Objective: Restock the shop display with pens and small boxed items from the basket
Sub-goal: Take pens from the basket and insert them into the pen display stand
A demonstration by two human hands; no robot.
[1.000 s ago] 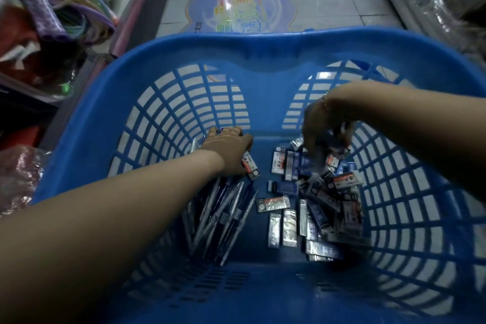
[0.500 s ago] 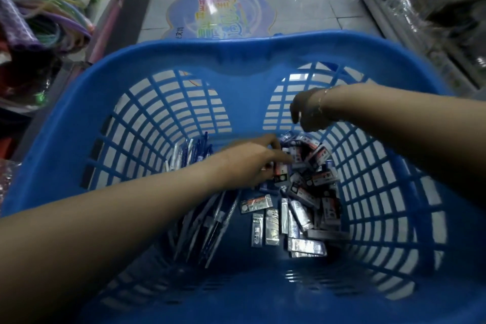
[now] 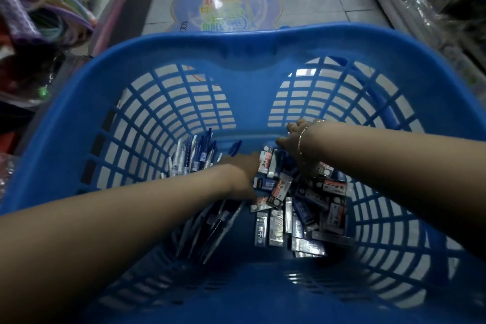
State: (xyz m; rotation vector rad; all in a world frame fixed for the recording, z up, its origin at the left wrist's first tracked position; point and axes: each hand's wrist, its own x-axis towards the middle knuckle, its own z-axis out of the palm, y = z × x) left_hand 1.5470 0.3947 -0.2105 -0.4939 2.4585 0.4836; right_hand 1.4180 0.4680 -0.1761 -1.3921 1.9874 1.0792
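Both hands are sunk in the blue plastic basket (image 3: 263, 45). The left hand (image 3: 243, 176) is laid at the edge of the small boxed items (image 3: 302, 208); its fingers are blurred, so grip can't be told. The right hand (image 3: 294, 144), w/ a thin bracelet (image 3: 301, 139) at the wrist, is bent down into the same heap, fingers hidden, possibly curled round a box. Pens (image 3: 194, 158) are bundled along the basket's left side. A floor sticker (image 3: 226, 0) is seen beyond the rim.

Beyond the far rim of the blue basket (image 3: 247, 42), a floor sticker (image 3: 226, 0) carries coloured Chinese characters, seen upside down and too blurred to read. The small boxes (image 3: 302, 208) inside the basket bear printed characters, likewise illegible.
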